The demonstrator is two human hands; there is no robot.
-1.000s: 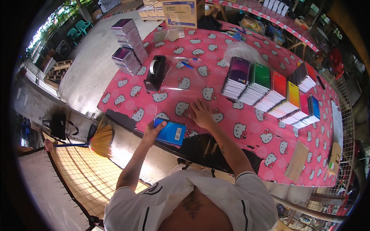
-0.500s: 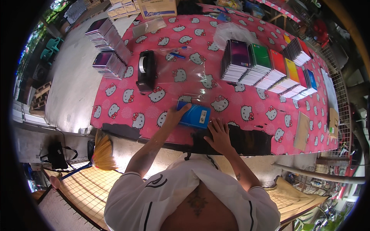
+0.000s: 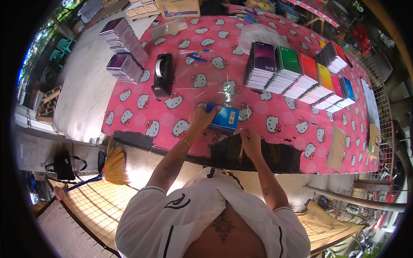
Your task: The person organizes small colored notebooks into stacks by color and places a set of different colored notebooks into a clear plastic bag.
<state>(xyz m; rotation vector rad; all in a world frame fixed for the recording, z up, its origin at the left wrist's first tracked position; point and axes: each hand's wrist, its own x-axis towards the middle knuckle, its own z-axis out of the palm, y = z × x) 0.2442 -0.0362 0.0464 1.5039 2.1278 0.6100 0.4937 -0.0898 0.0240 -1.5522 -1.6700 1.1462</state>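
A blue spiral notebook (image 3: 224,117) lies back cover up near the table's front edge, a small white label on it. My left hand (image 3: 199,120) grips its left side, thumb on the cover. Just off its lower right corner, my right hand (image 3: 251,142) is closed in a pinch on what looks like a thin strip of clear film. Beyond the notebook, a clear plastic sheet (image 3: 211,79) lies on the cloth. A black tape dispenser (image 3: 162,81) stands left of that sheet, and a blue-handled tool (image 3: 198,57) rests at its far edge.
Stacks of coloured notebooks (image 3: 286,69) stand at the right, and purple stacks (image 3: 122,64) at the left edge. Crumpled plastic (image 3: 262,36) lies at the back. A brown board (image 3: 337,148) is near the right front. A broom (image 3: 115,167) stands below the table's left front.
My left hand has shifted the notebook slightly away from me and to the right. My right hand has gone from spread flat on the table edge to a raised pinch.
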